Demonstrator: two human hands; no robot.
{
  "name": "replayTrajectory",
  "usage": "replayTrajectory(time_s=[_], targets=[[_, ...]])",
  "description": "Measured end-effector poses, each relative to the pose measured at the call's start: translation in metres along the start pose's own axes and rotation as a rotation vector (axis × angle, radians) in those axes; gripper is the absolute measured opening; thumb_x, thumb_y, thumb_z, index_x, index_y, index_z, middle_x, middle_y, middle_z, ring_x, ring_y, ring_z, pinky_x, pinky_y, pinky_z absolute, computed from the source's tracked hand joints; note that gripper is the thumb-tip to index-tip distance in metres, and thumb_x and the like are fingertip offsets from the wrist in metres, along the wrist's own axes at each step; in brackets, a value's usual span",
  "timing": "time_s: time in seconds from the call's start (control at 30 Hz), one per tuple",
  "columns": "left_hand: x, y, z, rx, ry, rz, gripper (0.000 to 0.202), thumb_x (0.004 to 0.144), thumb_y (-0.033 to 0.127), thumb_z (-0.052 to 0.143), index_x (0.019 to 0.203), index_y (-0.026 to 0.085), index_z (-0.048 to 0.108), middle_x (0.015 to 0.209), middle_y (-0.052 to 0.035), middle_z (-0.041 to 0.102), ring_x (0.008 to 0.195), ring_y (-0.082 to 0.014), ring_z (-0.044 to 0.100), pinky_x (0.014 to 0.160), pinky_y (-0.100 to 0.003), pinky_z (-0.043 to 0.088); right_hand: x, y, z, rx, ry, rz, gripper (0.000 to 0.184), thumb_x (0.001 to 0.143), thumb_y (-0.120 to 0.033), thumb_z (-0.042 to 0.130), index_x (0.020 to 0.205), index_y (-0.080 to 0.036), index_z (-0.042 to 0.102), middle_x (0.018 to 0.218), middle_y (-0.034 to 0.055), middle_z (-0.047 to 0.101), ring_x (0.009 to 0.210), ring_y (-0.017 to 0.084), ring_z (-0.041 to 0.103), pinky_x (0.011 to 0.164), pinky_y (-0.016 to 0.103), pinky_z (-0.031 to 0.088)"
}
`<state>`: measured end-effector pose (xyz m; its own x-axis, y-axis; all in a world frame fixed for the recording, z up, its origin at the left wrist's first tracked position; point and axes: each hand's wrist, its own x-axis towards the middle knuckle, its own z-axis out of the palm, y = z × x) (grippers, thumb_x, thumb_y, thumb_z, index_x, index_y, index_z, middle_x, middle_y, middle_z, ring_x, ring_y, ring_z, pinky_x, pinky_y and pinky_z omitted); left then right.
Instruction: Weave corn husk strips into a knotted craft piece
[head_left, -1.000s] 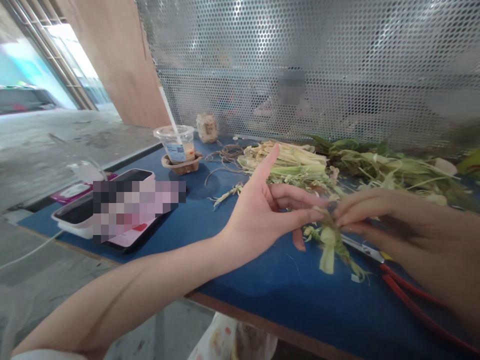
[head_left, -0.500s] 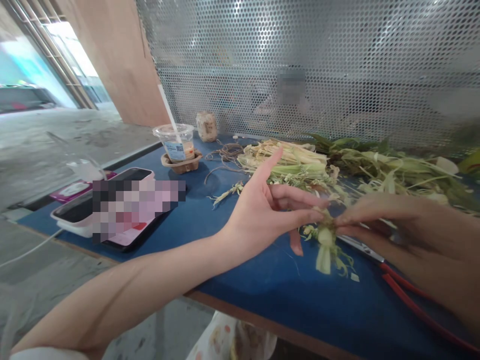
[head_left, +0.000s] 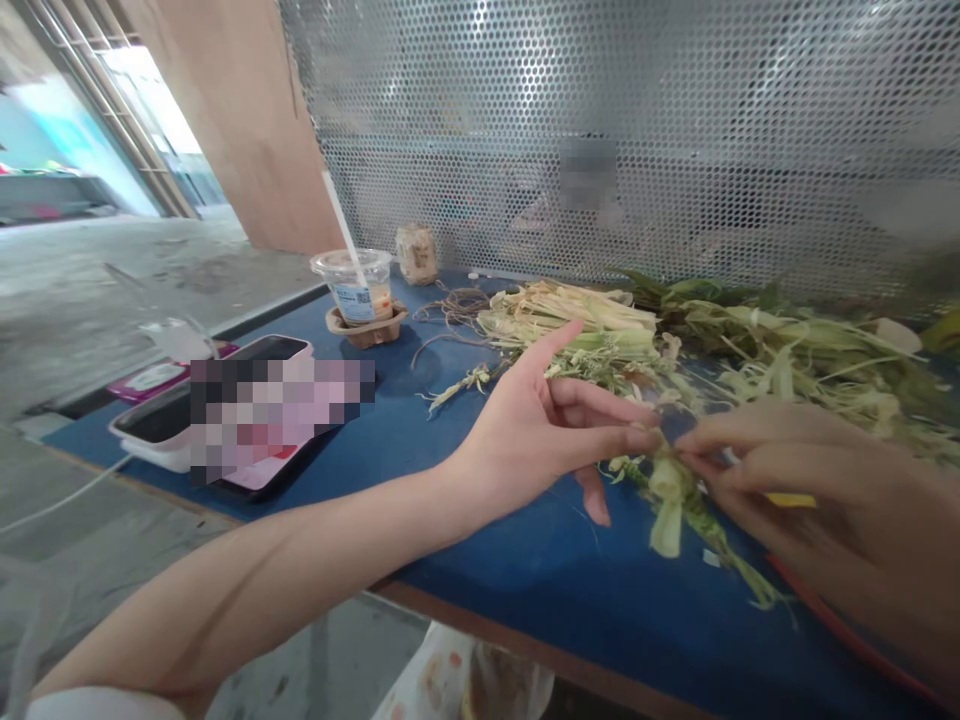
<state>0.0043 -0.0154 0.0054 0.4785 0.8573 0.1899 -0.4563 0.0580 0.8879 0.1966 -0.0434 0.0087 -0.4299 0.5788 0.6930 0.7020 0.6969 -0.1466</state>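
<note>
My left hand (head_left: 525,430) pinches the top of a pale green corn husk piece (head_left: 666,500) between thumb and index finger, its other fingers loosely curled. On the opposite side my right hand (head_left: 802,510) is closed, thumb and fingertips meeting at the same top end. A thin green sprig (head_left: 724,550) slants down to the right beside the husk piece. Under my right hand, the red-handled scissors (head_left: 855,632) lie mostly hidden. Behind the hands rests a pile of pale husk strips (head_left: 577,310).
More green leaves and husks (head_left: 810,350) spread along the back right. At left stand a plastic cup with a straw (head_left: 361,300), a white-cased device (head_left: 161,452) and a phone (head_left: 259,482). A perforated metal panel (head_left: 465,120) rises behind the blue table (head_left: 510,580).
The sprig now stretches out below my right hand, lower right of the husk piece. My right hand has shifted slightly, covering more of the scissors. The left hand keeps its pinch.
</note>
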Motion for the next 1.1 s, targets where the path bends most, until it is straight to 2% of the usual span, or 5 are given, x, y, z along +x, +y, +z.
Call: replayTrajectory(time_s=[0.2,0.53,0.67,0.8,1.1], targets=[[0.000,0.003,0.000,-0.056,-0.022,-0.081,0.084,0.065,-0.001,0.061,0.133,0.022,0.018,0.076,-0.0021,0.068,0.054,-0.0141,0.062,0.034,-0.017,0.047,0.011,-0.018,-0.001,0.232,0.119,0.385,0.006,0.070,-0.035,0.062,0.070,-0.029,0.059,0.068,-0.0048,0.064,0.060,0.012,0.061,0.057,0.023,0.053],[0.003,0.002,-0.005,-0.167,-0.065,-0.265,0.083,0.065,-0.001,0.062,0.134,0.019,0.020,0.077,-0.0030,0.069,0.047,-0.0115,0.059,0.032,-0.016,0.045,0.010,-0.015,0.003,0.541,0.126,0.419,0.010,0.066,-0.022,0.066,0.066,-0.029,0.060,0.064,-0.0055,0.064,0.058,0.011,0.061,0.052,0.018,0.053],[0.003,0.001,-0.005,-0.164,-0.065,-0.265,0.082,0.065,-0.001,0.062,0.134,0.018,0.020,0.078,-0.0034,0.069,0.045,-0.0107,0.059,0.031,-0.016,0.045,0.009,-0.014,-0.006,0.324,0.088,0.350,0.002,0.070,-0.032,0.062,0.070,-0.031,0.060,0.067,-0.0049,0.064,0.058,0.013,0.060,0.050,0.023,0.050],[0.003,0.000,-0.004,-0.075,-0.043,-0.166,0.083,0.065,0.000,0.062,0.134,0.019,0.019,0.078,-0.0038,0.069,0.057,-0.0155,0.064,0.033,-0.016,0.046,0.009,-0.005,-0.013,0.117,-0.039,0.136,0.007,0.076,-0.037,0.054,0.074,-0.034,0.060,0.070,-0.0059,0.064,0.053,0.011,0.059,0.040,0.023,0.044],[0.000,0.002,-0.001,0.040,-0.071,-0.080,0.086,0.065,0.002,0.063,0.134,0.024,0.017,0.076,-0.0016,0.068,0.050,-0.0139,0.062,0.034,-0.019,0.049,0.008,-0.006,-0.013,-0.082,-0.066,-0.129,0.016,0.083,-0.022,0.042,0.082,-0.032,0.055,0.073,-0.0065,0.065,0.070,0.010,0.060,0.062,0.021,0.046]])
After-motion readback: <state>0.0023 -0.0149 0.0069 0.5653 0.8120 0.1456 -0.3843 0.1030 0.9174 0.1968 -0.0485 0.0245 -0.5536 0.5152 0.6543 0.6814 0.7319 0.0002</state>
